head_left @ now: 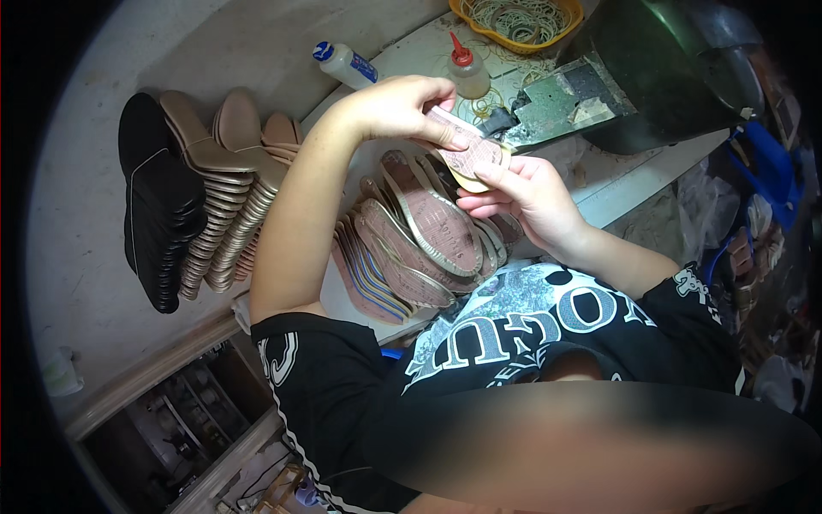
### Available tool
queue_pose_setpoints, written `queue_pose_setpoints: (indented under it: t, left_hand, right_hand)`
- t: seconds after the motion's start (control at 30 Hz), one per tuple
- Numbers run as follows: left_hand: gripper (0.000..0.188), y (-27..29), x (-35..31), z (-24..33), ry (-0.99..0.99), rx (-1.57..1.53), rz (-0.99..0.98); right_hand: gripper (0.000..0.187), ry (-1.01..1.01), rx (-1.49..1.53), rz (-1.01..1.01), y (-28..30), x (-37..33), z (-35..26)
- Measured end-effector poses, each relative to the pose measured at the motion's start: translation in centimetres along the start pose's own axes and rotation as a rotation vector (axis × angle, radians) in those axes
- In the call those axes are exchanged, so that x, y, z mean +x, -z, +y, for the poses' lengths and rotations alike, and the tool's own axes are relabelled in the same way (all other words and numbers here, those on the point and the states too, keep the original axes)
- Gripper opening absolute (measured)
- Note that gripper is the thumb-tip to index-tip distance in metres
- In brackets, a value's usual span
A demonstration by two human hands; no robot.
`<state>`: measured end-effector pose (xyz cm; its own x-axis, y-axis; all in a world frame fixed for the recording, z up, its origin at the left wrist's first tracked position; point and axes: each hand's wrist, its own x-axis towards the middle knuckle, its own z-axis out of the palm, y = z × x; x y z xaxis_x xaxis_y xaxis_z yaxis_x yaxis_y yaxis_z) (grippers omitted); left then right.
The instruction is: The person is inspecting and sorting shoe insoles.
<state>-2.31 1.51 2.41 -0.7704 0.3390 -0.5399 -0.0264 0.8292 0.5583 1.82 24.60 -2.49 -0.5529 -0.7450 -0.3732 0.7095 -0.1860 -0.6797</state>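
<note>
A pink insole (476, 156) is pinched under the thumbs of the left hand (413, 107) and right hand (533, 199); stacked insoles (432, 224) are positioned below the grip, a green plate (565, 98) beside it.

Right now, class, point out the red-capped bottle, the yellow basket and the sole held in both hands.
Red-capped bottle (470, 80): head view, on its body.
Yellow basket (524, 46): head view, on its rim.
Held sole (472, 157): head view, on its pinkish face.
</note>
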Motion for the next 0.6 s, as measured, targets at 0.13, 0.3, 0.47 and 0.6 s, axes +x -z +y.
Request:
queue_pose_setpoints:
  t: [0.13,0.3,0.47,0.6]
  left_hand:
    - [0.047,-1.0,-1.3,-0.2,-0.105,-0.011,0.168]
    - [0.039,-3.0,-3.2,0.6,0.012,-0.12,0.237]
    - [0.033,-4.5,-4.5,2.9,0.177,-0.048,0.278]
    - [0.042,-6.1,-4.7,3.1,0.199,-0.103,0.379]
  right_hand:
    - [0.036,0.007,0.016,-0.044,0.4,0.2,0.3]
    - [0.038,-0.027,0.023,-0.039,0.4,0.1,-0.3]
    - [0.038,-0.065,-0.01,-0.062,0.8,0.1,-1.1]
    - [0.036,-0.084,-0.027,-0.06,1.2,0.4,-1.4]
